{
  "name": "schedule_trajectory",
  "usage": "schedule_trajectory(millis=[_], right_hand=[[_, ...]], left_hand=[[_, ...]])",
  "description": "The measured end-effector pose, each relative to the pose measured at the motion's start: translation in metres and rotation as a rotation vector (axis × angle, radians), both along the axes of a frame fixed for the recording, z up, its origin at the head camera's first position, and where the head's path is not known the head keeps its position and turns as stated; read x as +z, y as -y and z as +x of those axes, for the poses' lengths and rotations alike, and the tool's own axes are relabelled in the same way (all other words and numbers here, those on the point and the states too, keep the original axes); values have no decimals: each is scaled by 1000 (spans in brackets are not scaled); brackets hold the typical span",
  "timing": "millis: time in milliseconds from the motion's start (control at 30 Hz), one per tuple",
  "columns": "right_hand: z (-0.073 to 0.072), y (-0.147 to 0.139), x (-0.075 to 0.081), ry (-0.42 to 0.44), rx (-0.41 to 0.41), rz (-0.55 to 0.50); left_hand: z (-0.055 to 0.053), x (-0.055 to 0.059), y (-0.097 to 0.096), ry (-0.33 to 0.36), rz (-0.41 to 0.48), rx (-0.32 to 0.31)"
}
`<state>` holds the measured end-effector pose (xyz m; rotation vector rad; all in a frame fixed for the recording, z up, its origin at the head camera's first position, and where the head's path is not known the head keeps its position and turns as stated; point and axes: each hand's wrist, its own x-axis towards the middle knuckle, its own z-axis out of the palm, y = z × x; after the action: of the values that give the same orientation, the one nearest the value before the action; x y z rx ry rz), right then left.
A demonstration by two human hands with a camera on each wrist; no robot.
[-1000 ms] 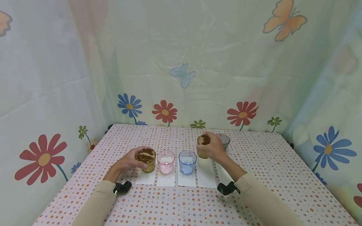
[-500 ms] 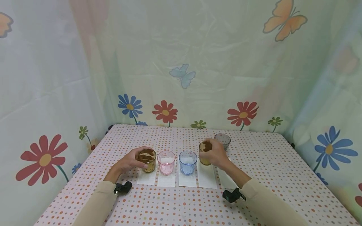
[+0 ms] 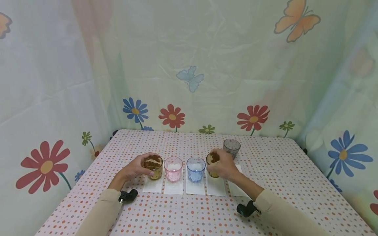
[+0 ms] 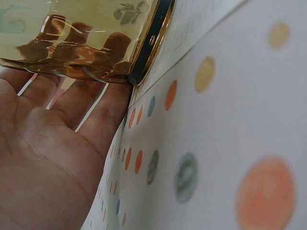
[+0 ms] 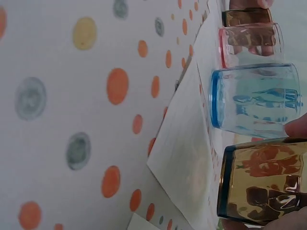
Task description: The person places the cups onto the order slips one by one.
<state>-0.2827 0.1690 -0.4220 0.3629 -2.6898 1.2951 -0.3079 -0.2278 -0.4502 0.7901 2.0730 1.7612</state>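
My left hand (image 3: 137, 167) holds an amber glass tumbler (image 3: 155, 174) by its side, at the left end of a row. In the left wrist view its fingers wrap behind the tumbler, showing through the glass. A second amber tumbler (image 5: 264, 184) is gripped by my right hand (image 3: 224, 165), fingers and thumb on either side. It is upright over a white paper strip (image 3: 215, 188); whether its base touches the paper I cannot tell. Between the hands stand a pink tumbler (image 3: 173, 170) and a blue tumbler (image 3: 196, 170), each on its own strip.
A grey tumbler (image 3: 231, 146) stands just behind my right hand. Another paper strip (image 3: 237, 190) lies under my right forearm, at the row's right end. The dotted tablecloth (image 3: 177, 216) reaches to flowered curtains (image 3: 189, 108) at the back and sides.
My right hand has brought its amber tumbler toward me, into line beside the blue one. More of the grey tumbler shows. The left hand stays put on its tumbler.
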Motion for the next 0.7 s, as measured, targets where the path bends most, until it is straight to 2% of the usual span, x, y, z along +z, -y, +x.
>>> schedule_trajectory(millis=[333,700], right_hand=[[3,-1,-2,8,14,21],[3,-1,-12,62,2,37]], left_hand=[[-1,-1,-1,-3,5,-4],[0,0,-1,-7,-3,7]])
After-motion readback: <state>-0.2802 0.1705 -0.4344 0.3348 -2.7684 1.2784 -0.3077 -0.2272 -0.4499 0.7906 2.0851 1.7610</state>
